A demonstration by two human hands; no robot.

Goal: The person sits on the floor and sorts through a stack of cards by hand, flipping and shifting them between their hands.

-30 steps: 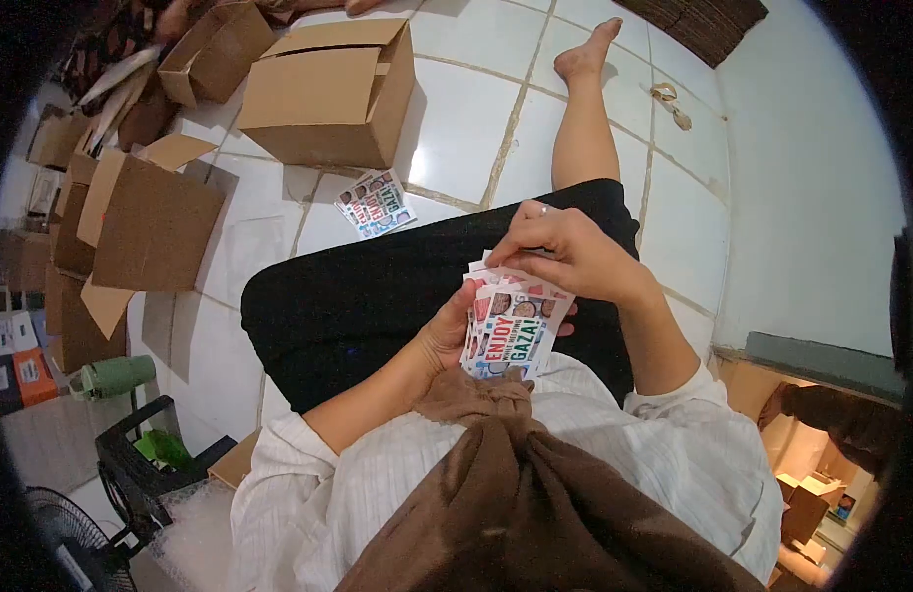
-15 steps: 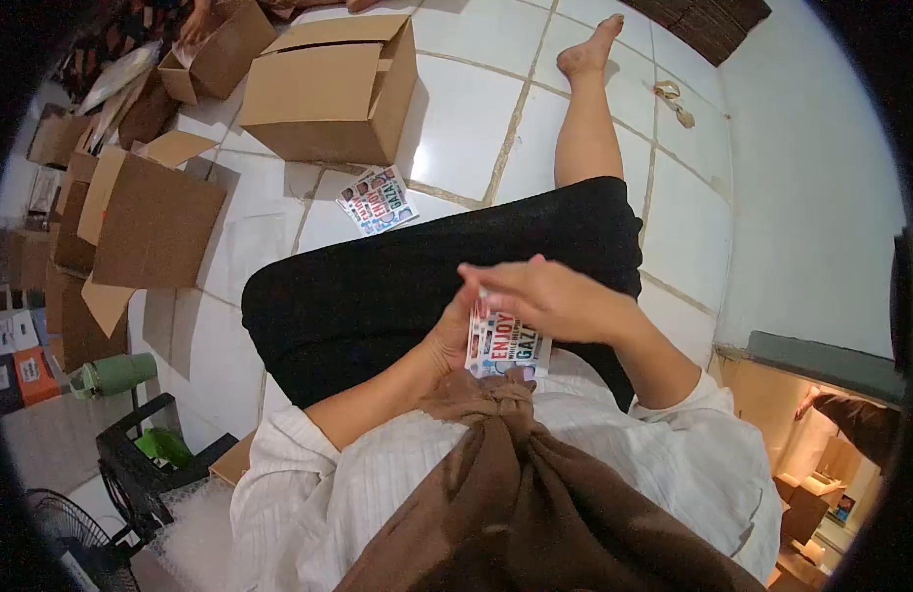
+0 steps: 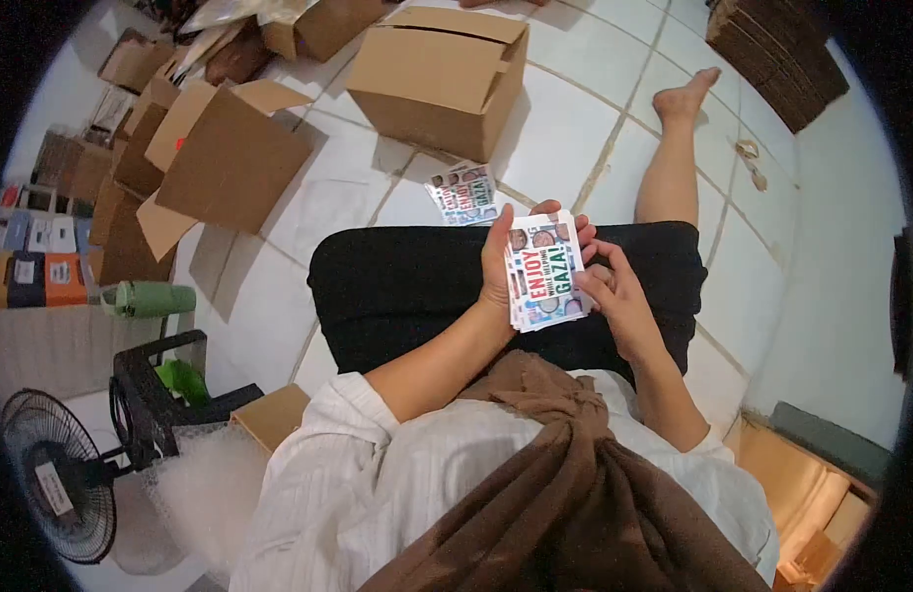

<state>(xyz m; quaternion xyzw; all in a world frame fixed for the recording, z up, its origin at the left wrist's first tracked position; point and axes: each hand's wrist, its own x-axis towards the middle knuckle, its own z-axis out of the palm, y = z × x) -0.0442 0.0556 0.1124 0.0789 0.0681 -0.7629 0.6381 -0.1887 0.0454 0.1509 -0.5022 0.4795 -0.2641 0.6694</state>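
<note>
A stack of printed cards (image 3: 546, 271) reading "ENJOY WHILE HELPING GAZA!" rests above my lap. My left hand (image 3: 496, 268) is closed round it from beneath, with the thumb along the left side and fingertips showing past the far edge. At the right edge, my right hand (image 3: 622, 299) grips the cards with bent fingers and thumb. The edges of the stack are slightly uneven. More cards of the same print (image 3: 463, 193) lie fanned on the floor beyond my knee.
A closed cardboard box (image 3: 427, 84) stands beyond the loose cards. To the left are an open carton (image 3: 234, 158), a green tumbler (image 3: 149, 299) and a black fan (image 3: 60, 479). Flattened cardboard (image 3: 772, 59) is stacked at the far right, near a wall (image 3: 841, 257).
My right hand has moved off the top of the cards to their right edge, uncovering the print. The stack is farther from my body. The view has shifted, so surroundings appear farther right.
</note>
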